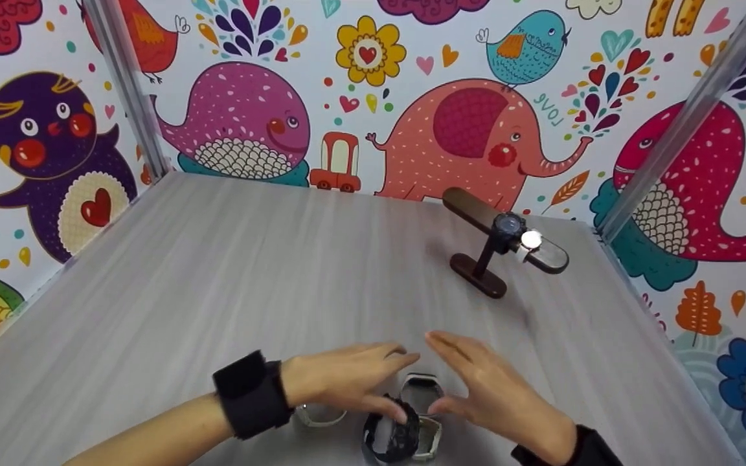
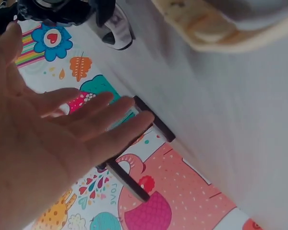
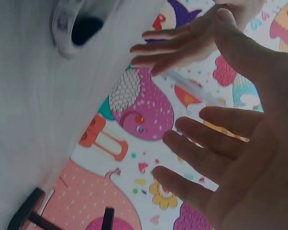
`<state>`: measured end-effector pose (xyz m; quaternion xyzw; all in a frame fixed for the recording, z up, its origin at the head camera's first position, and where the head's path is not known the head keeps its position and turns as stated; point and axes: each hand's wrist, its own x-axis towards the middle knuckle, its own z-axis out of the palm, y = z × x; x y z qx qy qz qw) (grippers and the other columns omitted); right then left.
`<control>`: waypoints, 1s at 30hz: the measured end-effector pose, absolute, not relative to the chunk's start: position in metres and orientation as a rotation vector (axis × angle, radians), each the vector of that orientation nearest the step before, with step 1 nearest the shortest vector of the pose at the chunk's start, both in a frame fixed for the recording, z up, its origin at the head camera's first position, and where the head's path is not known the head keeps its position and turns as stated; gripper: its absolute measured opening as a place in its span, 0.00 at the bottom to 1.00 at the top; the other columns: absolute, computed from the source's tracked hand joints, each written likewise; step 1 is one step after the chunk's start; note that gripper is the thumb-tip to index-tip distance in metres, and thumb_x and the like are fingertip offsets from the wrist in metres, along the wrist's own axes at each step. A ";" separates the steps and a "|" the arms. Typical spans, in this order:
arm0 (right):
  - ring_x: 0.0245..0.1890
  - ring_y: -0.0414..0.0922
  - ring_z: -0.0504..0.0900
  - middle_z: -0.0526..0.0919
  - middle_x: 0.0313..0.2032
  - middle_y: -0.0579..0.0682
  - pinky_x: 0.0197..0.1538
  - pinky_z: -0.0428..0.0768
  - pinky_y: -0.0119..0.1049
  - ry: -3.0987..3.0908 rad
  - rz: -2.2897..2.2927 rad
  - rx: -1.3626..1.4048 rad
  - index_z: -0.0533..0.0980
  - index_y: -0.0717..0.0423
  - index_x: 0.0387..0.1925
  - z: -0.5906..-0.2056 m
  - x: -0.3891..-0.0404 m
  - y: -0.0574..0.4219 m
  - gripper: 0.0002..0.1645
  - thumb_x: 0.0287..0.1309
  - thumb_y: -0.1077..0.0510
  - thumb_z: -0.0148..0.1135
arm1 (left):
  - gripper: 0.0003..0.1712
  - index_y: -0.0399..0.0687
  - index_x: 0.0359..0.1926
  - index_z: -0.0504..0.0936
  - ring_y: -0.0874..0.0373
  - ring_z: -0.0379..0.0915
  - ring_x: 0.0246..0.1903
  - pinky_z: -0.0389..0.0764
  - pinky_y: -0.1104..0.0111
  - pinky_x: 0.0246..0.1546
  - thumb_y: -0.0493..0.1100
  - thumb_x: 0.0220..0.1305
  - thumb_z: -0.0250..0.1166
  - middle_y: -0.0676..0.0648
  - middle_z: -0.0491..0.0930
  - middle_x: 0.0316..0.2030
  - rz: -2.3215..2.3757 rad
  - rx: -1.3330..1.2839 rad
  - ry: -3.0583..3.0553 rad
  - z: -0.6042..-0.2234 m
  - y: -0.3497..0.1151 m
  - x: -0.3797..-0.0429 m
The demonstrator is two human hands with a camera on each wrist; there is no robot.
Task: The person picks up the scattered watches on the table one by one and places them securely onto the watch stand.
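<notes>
Both hands hover over a cluster of watches at the table's near edge, fingers extended and holding nothing. My left hand (image 1: 347, 375) is above a black watch (image 1: 404, 433), its thumb overlapping that watch in the head view; whether they touch I cannot tell. Facing it from the right is my right hand (image 1: 493, 388), beside a watch with a pale case and dark inner band (image 1: 421, 375). A cream watch (image 1: 431, 440) lies against the black one. Partly hidden under the left wrist is another pale watch (image 1: 322, 421). The right wrist view shows open fingers (image 3: 187, 189).
A dark brown T-shaped watch stand (image 1: 470, 207) is at the table's back right. Its bar carries a black watch (image 1: 508, 225) and a white watch (image 1: 530, 241). Patterned walls with metal corner posts (image 1: 130, 97) enclose the grey table (image 1: 250, 259).
</notes>
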<state>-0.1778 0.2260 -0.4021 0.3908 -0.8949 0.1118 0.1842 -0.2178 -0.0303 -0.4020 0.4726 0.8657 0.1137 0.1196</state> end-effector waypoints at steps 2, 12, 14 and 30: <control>0.57 0.50 0.81 0.78 0.63 0.54 0.54 0.83 0.46 -2.588 0.303 1.141 0.70 0.58 0.69 -0.404 -0.171 0.223 0.52 0.49 0.33 0.70 | 0.52 0.50 0.78 0.55 0.52 0.69 0.68 0.74 0.59 0.67 0.72 0.63 0.58 0.43 0.66 0.71 0.332 1.432 2.509 -0.403 -0.037 -0.212; 0.43 0.36 0.81 0.80 0.48 0.43 0.42 0.84 0.37 -2.952 0.393 1.239 0.80 0.50 0.52 -0.419 -0.155 0.221 0.29 0.52 0.42 0.74 | 0.57 0.54 0.78 0.54 0.51 0.68 0.68 0.73 0.58 0.66 0.66 0.54 0.69 0.44 0.66 0.71 0.329 1.496 2.501 -0.422 -0.064 -0.191; 0.38 0.34 0.79 0.80 0.43 0.42 0.38 0.81 0.32 -2.874 0.378 1.276 0.81 0.50 0.45 -0.426 -0.155 0.221 0.23 0.49 0.46 0.77 | 0.57 0.55 0.78 0.54 0.51 0.68 0.68 0.73 0.58 0.66 0.66 0.55 0.69 0.44 0.66 0.71 0.332 1.495 2.503 -0.425 -0.066 -0.189; 0.36 0.36 0.79 0.81 0.41 0.40 0.39 0.78 0.32 -2.486 0.404 1.372 0.83 0.41 0.32 -0.444 -0.152 0.222 0.13 0.43 0.53 0.79 | 0.50 0.54 0.78 0.55 0.55 0.65 0.70 0.70 0.62 0.69 0.65 0.63 0.64 0.46 0.67 0.70 0.341 1.573 2.514 -0.427 -0.053 -0.182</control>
